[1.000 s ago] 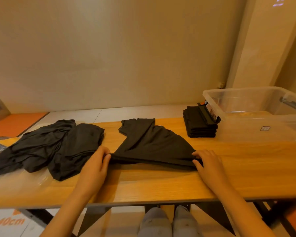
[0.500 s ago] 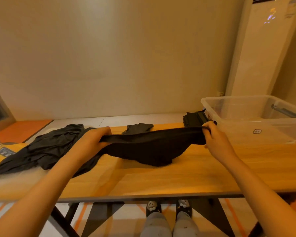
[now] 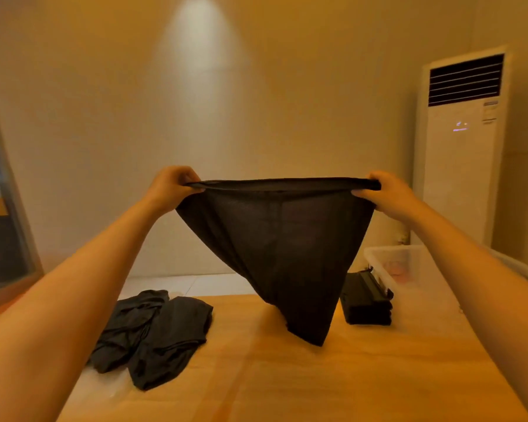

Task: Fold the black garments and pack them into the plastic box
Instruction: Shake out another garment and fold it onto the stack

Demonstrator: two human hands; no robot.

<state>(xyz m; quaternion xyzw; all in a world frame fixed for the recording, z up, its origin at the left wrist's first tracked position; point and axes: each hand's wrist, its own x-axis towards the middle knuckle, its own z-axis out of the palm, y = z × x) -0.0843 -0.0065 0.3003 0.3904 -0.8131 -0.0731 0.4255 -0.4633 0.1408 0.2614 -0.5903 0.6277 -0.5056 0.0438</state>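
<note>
A black garment (image 3: 281, 248) hangs in the air in front of me, stretched by its top edge. My left hand (image 3: 173, 185) grips its left corner and my right hand (image 3: 384, 193) grips its right corner. Its lower tip hangs just above the wooden table (image 3: 287, 385). A loose heap of black garments (image 3: 153, 333) lies on the table at the left. A stack of folded black garments (image 3: 366, 300) sits at the right, beside the clear plastic box (image 3: 409, 269). The box's right part is hidden by my right arm.
A tall white air conditioner (image 3: 461, 147) stands in the back right corner. A plain wall runs behind the table. A dark framed panel (image 3: 0, 223) leans at the far left.
Both hands have lifted the garment from the table to chest height, and it now hangs stretched between them. My view has tilted upward.
</note>
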